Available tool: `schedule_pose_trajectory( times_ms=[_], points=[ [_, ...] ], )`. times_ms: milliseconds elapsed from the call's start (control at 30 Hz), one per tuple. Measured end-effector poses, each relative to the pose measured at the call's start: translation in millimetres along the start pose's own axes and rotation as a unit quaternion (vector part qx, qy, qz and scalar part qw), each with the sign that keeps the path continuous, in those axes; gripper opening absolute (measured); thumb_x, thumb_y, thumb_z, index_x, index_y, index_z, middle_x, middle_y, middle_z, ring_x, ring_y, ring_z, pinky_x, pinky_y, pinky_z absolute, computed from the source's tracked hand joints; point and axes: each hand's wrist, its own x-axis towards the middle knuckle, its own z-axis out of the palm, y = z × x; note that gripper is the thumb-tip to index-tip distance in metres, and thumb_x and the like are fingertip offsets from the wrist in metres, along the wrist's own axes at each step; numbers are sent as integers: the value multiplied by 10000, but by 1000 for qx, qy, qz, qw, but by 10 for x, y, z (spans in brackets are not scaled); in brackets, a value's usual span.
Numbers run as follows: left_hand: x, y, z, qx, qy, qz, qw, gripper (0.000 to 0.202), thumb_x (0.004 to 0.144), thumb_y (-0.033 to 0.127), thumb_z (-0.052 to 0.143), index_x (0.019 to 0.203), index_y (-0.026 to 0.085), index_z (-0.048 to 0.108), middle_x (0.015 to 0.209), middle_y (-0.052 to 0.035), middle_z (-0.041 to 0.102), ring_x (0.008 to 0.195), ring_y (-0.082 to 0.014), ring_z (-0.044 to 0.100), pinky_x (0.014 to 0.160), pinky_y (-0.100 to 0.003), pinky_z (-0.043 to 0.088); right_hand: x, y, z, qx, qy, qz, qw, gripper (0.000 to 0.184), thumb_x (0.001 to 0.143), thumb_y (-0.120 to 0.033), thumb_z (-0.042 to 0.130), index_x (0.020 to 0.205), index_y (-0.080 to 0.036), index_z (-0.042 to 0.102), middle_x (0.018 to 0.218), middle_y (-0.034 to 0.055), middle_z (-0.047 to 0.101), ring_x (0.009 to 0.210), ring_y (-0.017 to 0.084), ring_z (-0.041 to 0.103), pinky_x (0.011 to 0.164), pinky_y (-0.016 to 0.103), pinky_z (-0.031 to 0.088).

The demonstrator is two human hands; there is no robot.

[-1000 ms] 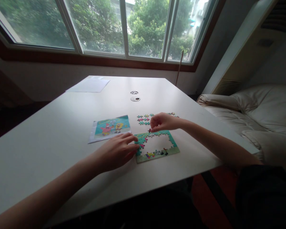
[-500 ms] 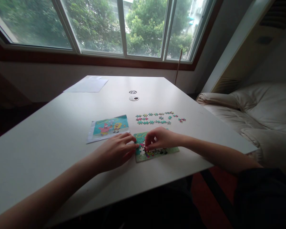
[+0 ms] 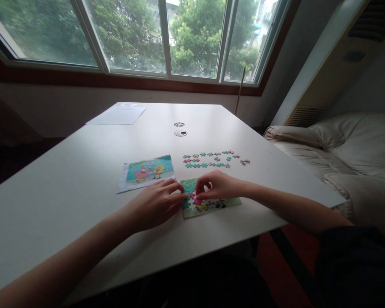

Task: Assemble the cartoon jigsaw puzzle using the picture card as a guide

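A partly filled jigsaw puzzle (image 3: 211,208) lies near the front of the white table, with green edges and a cartoon picture. My right hand (image 3: 216,185) is over it, thumb and forefinger pinched on a small pink puzzle piece (image 3: 197,200) at the board's left middle. White gaps show beside the piece, and the hand hides part of the board. My left hand (image 3: 162,199) lies with fingers stretched out, its fingertips touching the board's left edge. Behind the left hand is a reference picture sheet (image 3: 149,172) with cartoon figures.
Several loose puzzle pieces (image 3: 205,164) lie in rows behind the board. White paper (image 3: 117,115) rests at the table's far left. Two round fittings (image 3: 180,133) are set in the table (image 3: 83,184). A pale sofa (image 3: 324,149) stands at the right.
The pink piece under my right fingertips now sits flatter, and its dark reddish side no longer shows. My left hand has not visibly moved.
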Motion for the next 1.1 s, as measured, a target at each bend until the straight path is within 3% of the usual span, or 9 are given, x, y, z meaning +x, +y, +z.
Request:
schedule_pose_trajectory(
  times_ms=[267, 400, 567, 733, 1100],
  points=[
    [12, 4, -3, 8, 7, 4, 1000, 204, 879, 184, 452, 997, 214, 615, 958, -74, 605, 902, -208, 556, 821, -383, 464, 417, 373, -387, -119, 74, 28, 990, 159, 746, -260, 590, 829, -147, 666, 770, 19, 642, 651, 82, 534, 601, 198, 364],
    [6, -11, 6, 2, 7, 3, 1000, 209, 879, 192, 456, 1015, 219, 611, 969, -72, 610, 917, -209, 562, 843, -390, 462, 677, 531, -473, -125, 88, 50, 987, 181, 735, -257, 598, 837, -130, 676, 779, 37, 660, 667, 94, 556, 608, 204, 381],
    [-10, -16, 7, 6, 15, 4, 1000, 213, 879, 195, 458, 1028, 221, 608, 972, -73, 612, 922, -209, 564, 846, -385, 462, 850, 512, -456, -127, 51, 57, 989, 235, 731, -308, 614, 868, -132, 688, 786, 45, 673, 659, 101, 569, 588, 201, 387],
    [-4, -9, 7, 8, 20, 10, 1000, 210, 878, 194, 453, 1019, 212, 608, 957, -75, 616, 895, -201, 572, 829, -369, 473, 918, 455, -484, -165, 15, 72, 984, 210, 711, -265, 633, 872, -144, 691, 808, 46, 675, 673, 106, 571, 594, 203, 386],
    [-10, -9, 4, -2, 22, 12, 1000, 204, 882, 194, 448, 1007, 207, 608, 952, -76, 619, 903, -195, 573, 841, -366, 471, 1061, 487, -570, -143, -58, 104, 983, 205, 662, -246, 641, 820, -126, 692, 710, 48, 663, 591, 109, 560, 552, 223, 397]
  ],
)
